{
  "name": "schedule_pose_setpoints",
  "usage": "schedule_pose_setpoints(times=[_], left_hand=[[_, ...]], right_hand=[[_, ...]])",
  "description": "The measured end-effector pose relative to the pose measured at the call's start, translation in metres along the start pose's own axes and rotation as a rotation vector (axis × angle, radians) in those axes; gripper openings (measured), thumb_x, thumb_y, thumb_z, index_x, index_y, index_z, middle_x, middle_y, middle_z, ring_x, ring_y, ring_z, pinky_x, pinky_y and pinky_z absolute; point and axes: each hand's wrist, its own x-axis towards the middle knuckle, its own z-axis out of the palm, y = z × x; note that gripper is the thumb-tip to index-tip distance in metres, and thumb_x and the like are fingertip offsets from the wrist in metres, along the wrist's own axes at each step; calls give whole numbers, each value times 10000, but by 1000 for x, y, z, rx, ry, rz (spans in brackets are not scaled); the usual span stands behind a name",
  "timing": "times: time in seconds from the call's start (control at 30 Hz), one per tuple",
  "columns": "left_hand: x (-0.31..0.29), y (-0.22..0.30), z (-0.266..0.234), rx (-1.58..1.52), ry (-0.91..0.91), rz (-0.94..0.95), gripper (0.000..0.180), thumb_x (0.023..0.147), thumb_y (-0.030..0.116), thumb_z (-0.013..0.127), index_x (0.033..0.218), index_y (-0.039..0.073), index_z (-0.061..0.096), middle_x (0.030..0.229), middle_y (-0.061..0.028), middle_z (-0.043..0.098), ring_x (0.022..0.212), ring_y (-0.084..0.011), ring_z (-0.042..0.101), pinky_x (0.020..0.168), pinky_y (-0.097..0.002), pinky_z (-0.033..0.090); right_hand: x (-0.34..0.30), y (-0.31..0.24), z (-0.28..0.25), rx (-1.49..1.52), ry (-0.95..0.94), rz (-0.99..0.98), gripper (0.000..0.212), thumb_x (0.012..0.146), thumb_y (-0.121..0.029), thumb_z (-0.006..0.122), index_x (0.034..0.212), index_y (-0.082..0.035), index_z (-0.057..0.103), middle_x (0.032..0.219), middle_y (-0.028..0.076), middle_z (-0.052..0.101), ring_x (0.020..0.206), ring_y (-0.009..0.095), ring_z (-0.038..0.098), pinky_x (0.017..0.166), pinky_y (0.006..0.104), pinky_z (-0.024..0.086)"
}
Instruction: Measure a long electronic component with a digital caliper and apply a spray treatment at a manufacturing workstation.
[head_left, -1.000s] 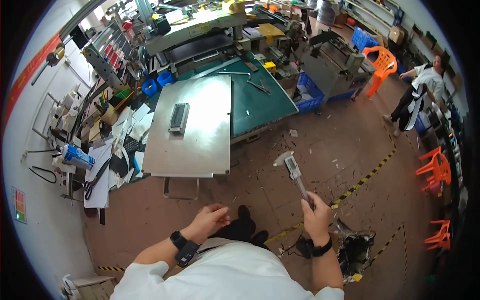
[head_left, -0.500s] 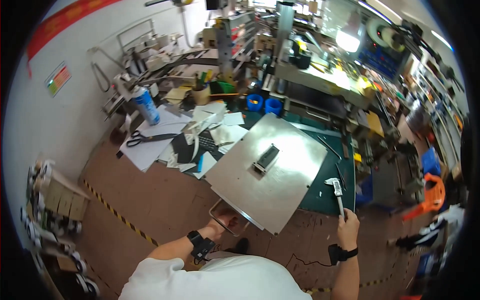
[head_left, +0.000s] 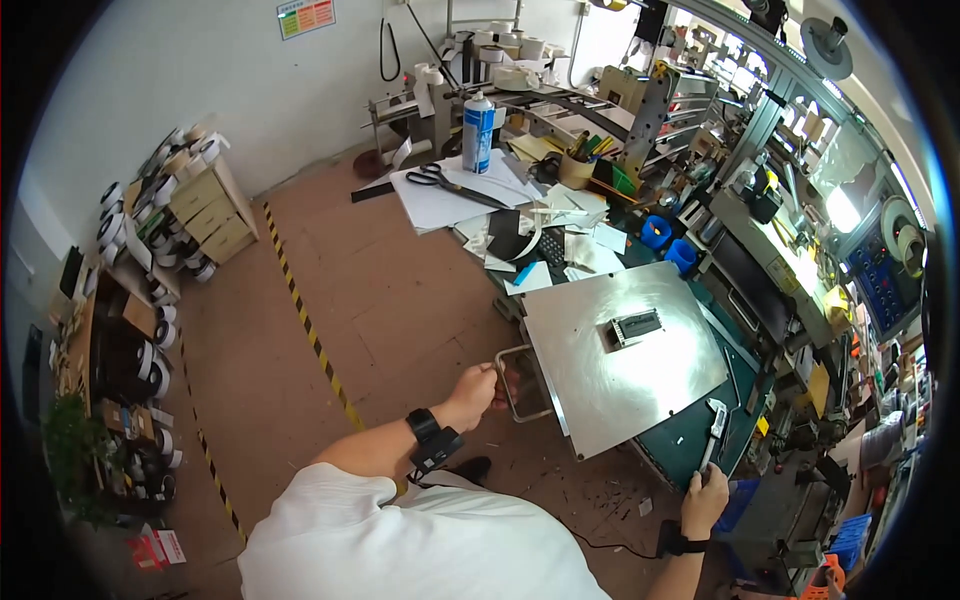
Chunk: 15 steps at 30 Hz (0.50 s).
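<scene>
You're gripping the bent handle (head_left: pixel 532 416) left of the steel plate (head_left: pixel 570 345) with your left hand (head_left: pixel 470 396) and holding the caliper (head_left: pixel 715 425) to its right with your right hand (head_left: pixel 707 497), so imo you should be moving gently while that dark device (head_left: pixel 636 327) is sitting on top.

Glossy smooth metal plate (head_left: pixel 575 350), bare metal handle (head_left: pixel 503 388), matt green mat (head_left: pixel 668 452), white paper sheets (head_left: pixel 425 205)

Your caliper (head_left: pixel 714 430) is silver-grey, your shirt (head_left: pixel 420 540) white, the left floor tape (head_left: pixel 303 308) striped yellow-and-black, the far can (head_left: pixel 478 137) blue-and-white.
</scene>
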Motion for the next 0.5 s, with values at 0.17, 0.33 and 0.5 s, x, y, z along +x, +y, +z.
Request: schedule_pose_setpoints(times=[0.17,0.33,0.5], left_hand=[[-7,0,-4,-57,13,54,473,1076,463,390,1064,53,626,870,-61,662,806,-183,648,714,-332,527],[-12,12,-5,-32,-22,91,469,1080,458,383,1048,64,635,864,-51,667,784,-168,642,727,-321,530],[-5,25,-13,27,-59,45,475,1079,465,384,1036,67,641,844,-48,669,767,-156,642,731,-310,533]], right_hand=[[-28,-17,-25,129,85,-36,271,879,-82,668,1122,36,646,957,176,635,849,350,616,765,424,495],[-56,-54,-72,464,77,72,230,911,-74,670,1102,55,662,952,130,635,815,208,627,712,323,501],[-77,-87,-80,608,158,-24,190,920,-48,666,1080,54,673,950,90,642,796,139,619,677,268,492]])
